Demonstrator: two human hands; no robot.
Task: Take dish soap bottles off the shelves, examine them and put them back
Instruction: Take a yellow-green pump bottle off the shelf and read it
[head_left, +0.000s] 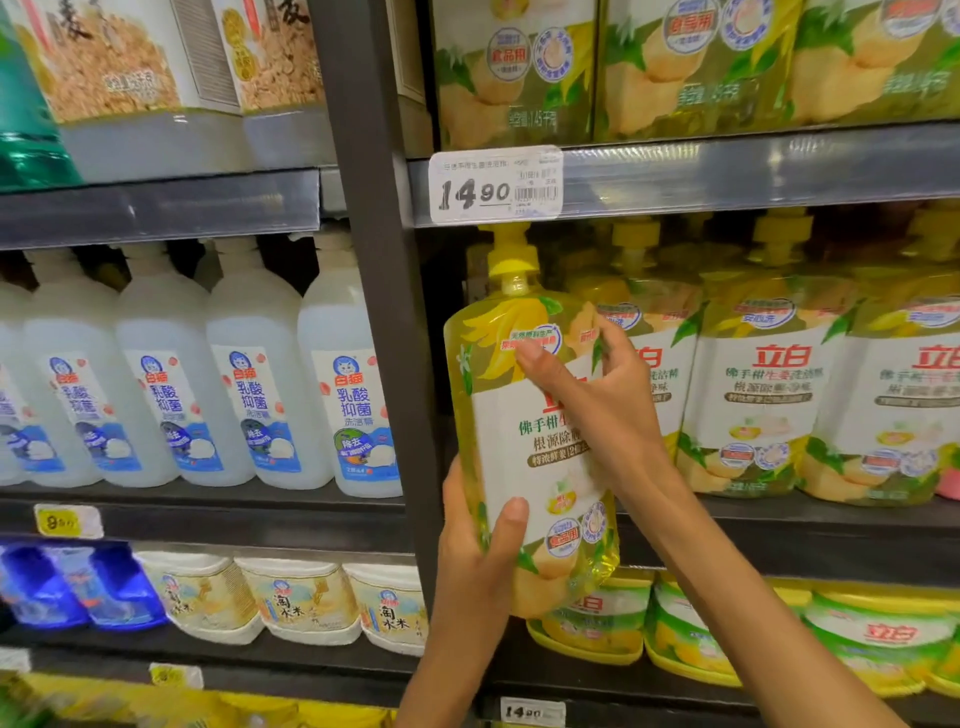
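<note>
Head view: yellow dish soap bottle (524, 457), full, likely heavy and slick; left hand (480, 561) fingers curled round its base, right hand (597, 400) fingers gripping its shoulder.

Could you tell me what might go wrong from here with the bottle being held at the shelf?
The yellow bottle is large and full; the left hand holds only its lower edge and the right hand its upper front, so it could slip. Its pump top sits just under the price tag and may catch there.
</note>
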